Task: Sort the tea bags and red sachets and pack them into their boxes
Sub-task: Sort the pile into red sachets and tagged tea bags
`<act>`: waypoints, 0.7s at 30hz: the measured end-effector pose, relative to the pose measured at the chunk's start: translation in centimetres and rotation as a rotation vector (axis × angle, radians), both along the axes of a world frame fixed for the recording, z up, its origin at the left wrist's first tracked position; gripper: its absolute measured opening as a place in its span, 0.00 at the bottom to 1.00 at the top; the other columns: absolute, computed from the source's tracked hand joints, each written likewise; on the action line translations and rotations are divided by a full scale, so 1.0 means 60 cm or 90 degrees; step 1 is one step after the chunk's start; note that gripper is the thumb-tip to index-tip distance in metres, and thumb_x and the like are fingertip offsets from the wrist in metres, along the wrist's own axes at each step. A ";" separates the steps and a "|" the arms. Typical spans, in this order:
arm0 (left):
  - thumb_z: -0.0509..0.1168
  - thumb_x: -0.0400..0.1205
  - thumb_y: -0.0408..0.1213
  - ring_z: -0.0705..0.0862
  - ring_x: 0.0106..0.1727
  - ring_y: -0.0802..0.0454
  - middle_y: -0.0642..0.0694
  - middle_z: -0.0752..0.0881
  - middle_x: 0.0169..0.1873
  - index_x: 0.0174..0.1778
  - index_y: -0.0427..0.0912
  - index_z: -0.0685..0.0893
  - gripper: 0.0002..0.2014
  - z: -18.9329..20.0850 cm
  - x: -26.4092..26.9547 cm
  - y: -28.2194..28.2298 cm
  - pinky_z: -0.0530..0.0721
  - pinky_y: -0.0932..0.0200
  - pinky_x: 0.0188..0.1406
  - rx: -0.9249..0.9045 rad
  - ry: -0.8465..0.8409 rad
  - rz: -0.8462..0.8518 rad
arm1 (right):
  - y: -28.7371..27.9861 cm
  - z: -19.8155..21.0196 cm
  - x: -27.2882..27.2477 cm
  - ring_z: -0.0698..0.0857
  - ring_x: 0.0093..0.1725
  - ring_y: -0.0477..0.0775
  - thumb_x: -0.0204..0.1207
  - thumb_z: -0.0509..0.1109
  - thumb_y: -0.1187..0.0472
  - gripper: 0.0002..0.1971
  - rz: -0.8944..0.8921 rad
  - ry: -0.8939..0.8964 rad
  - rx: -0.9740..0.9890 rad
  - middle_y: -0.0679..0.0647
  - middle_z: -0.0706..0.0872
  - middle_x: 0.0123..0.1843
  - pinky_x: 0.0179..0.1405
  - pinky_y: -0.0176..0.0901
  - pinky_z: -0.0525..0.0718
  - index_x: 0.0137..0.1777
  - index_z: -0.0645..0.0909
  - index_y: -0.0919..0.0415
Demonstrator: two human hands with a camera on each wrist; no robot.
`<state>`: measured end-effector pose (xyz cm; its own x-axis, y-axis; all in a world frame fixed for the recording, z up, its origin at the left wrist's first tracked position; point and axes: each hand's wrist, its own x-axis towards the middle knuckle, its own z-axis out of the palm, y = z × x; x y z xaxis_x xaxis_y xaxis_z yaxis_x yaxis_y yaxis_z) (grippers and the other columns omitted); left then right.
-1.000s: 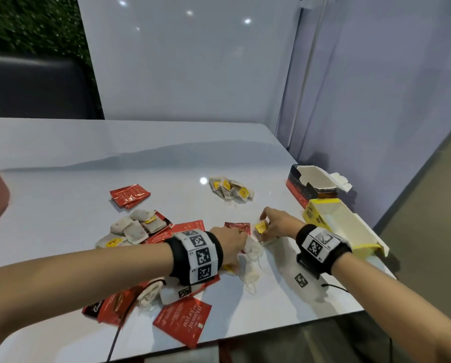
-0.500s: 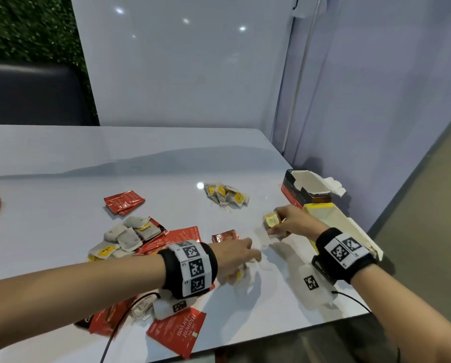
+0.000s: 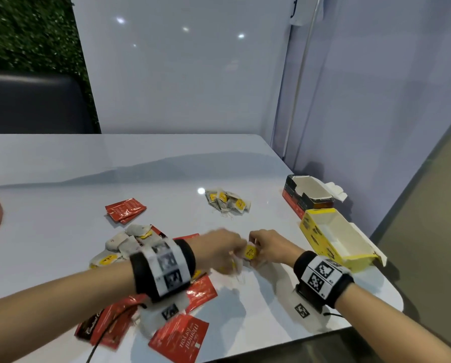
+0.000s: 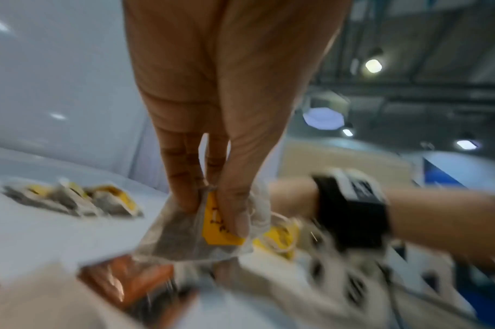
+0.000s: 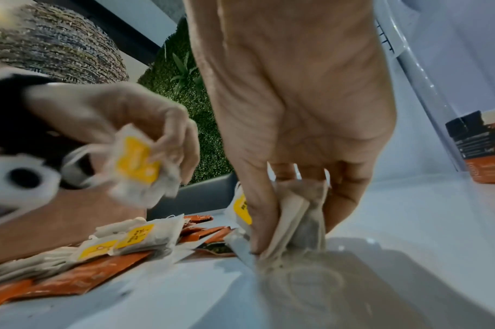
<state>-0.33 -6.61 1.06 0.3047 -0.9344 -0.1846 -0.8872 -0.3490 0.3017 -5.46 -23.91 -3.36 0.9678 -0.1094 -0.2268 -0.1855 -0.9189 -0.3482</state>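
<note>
Both hands meet above the table's front middle. My left hand pinches a tea bag with a yellow tag between thumb and fingers. My right hand grips a small bunch of tea bags, fingers curled round them, just over the tabletop. An open yellow box lies to the right of the hands, and an open red and black box lies behind it. Tea bags and red sachets lie in a mixed pile left of the hands.
A small heap of tea bags lies beyond the hands, and a few red sachets sit far left. More red sachets lie at the table's front edge under my left forearm. A wall panel stands close behind the boxes.
My right hand has drawn back from beside the yellow box, still holding tea bags. The left hand has lifted a tea bag, and the two hands have come together.
</note>
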 end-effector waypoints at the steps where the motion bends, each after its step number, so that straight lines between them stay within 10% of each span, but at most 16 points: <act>1: 0.64 0.79 0.27 0.78 0.46 0.50 0.44 0.82 0.51 0.54 0.37 0.79 0.09 0.019 0.025 0.005 0.75 0.63 0.42 -0.034 0.020 0.036 | -0.003 0.000 -0.004 0.73 0.46 0.51 0.64 0.80 0.61 0.19 -0.008 -0.013 0.011 0.54 0.78 0.47 0.30 0.39 0.67 0.45 0.70 0.56; 14: 0.70 0.77 0.36 0.84 0.58 0.42 0.37 0.85 0.59 0.59 0.34 0.82 0.17 0.053 0.297 -0.135 0.79 0.57 0.56 -0.118 0.050 0.310 | -0.063 0.056 -0.006 0.81 0.32 0.46 0.62 0.80 0.69 0.15 -0.156 -0.154 0.359 0.51 0.83 0.34 0.30 0.39 0.80 0.36 0.75 0.59; 21: 0.68 0.78 0.29 0.82 0.52 0.45 0.38 0.83 0.58 0.61 0.36 0.81 0.15 0.012 0.308 -0.124 0.86 0.52 0.43 -0.084 0.234 0.323 | -0.088 0.096 0.082 0.85 0.37 0.53 0.72 0.71 0.76 0.13 -0.233 -0.151 0.576 0.59 0.83 0.44 0.33 0.44 0.88 0.55 0.77 0.67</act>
